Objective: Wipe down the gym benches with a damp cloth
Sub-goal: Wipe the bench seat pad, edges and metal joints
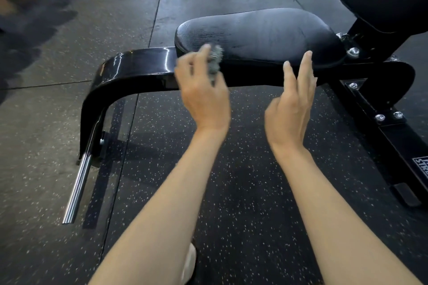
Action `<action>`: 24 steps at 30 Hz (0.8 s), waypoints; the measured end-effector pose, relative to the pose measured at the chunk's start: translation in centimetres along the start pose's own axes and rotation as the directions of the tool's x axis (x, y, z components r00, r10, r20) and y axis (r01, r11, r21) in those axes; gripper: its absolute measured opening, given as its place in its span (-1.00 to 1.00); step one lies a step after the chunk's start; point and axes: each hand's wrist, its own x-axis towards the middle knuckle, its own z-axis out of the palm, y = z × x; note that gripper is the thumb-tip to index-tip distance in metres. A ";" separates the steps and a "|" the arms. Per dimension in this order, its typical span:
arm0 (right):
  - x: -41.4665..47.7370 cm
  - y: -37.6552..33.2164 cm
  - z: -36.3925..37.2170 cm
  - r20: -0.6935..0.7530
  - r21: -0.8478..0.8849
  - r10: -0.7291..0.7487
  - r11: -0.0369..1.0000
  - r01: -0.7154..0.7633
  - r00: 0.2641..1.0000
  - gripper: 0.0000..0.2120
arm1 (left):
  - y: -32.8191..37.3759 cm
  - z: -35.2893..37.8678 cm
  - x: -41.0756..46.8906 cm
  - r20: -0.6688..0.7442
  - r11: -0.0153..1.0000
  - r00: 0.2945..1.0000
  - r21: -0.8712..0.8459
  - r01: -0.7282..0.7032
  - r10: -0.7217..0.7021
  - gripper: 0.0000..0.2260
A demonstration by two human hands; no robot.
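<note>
Our left hand (pixel 203 95) gripped the grey cloth (pixel 216 60), likely soft and light, bunched at the seat pad's (pixel 261 32) seven o'clock edge; our right hand's (pixel 289 109) fingers (pixel 305 69) were straight, empty.

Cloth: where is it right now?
Head view: the grey cloth is bunched in the left hand, left of centre, at the near left corner of the seat pad.

We note the black gym bench (pixel 139 65), its seat pad (pixel 259 34) creased and sheened; a grey cloth (pixel 216 59), bunched and blurred, at the pad's narrow end.
</note>
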 end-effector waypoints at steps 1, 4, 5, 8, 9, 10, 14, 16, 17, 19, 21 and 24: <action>0.1 -0.1 0.0 -0.019 -0.033 0.006 0.999 -0.006 1.000 -0.41 | -0.7 -0.2 1.1 -0.028 0.999 0.999 0.036 0.025 -0.024 -0.63; 0.4 -0.7 0.2 -0.051 -0.053 0.064 0.996 -0.066 0.997 -0.40 | -1.7 0.0 2.3 0.034 0.979 0.999 0.201 -0.042 0.036 -0.57; 0.5 -0.9 0.3 -0.049 -0.043 0.089 0.995 -0.091 0.995 -0.39 | -1.6 0.3 2.1 0.051 0.973 0.997 0.223 -0.065 0.055 -0.55; 0.3 -1.0 0.3 -0.043 -0.024 0.134 0.991 -0.135 0.990 -0.37 | -1.1 1.0 1.2 0.061 0.973 0.995 0.212 -0.091 0.079 -0.55; 0.3 -0.9 0.3 -0.044 -0.018 0.134 0.991 -0.135 0.990 -0.37 | -1.0 1.2 1.0 0.070 0.973 0.993 0.205 -0.105 0.093 -0.56; 0.3 -0.9 0.2 -0.048 -0.008 0.133 0.991 -0.134 0.990 -0.37 | -0.9 1.3 1.0 0.082 0.970 0.990 0.204 -0.129 0.114 -0.59; 0.7 -0.7 -0.1 -0.061 0.063 0.209 0.977 -0.205 0.976 -0.36 | 1.8 2.4 -1.3 0.228 0.941 0.931 0.123 -0.317 0.284 -0.66; 1.1 -0.2 -0.8 -0.073 0.168 0.319 0.938 -0.303 0.945 -0.35 | 4.1 3.3 -3.5 0.329 0.938 0.891 0.044 -0.344 0.312 -0.67; 1.3 0.2 -1.3 -0.076 0.250 0.386 0.900 -0.357 0.919 -0.35 | 5.1 3.7 -4.1 0.364 0.945 0.882 0.016 -0.326 0.298 -0.66; 2.0 0.9 -2.4 -0.073 0.413 0.493 0.806 -0.423 0.867 -0.32 | 6.1 4.2 -4.2 0.410 0.960 0.875 0.000 -0.280 0.256 -0.60; 2.6 1.3 -3.5 -0.050 0.515 0.545 0.732 -0.446 0.837 -0.32 | 6.4 4.1 -3.5 0.489 0.953 0.825 -0.049 -0.298 0.283 -0.56; 3.2 1.2 -4.2 0.016 0.629 0.634 0.595 -0.501 0.773 -0.32 | 7.3 3.5 -2.1 0.590 0.878 0.655 -0.249 -0.409 0.472 -0.58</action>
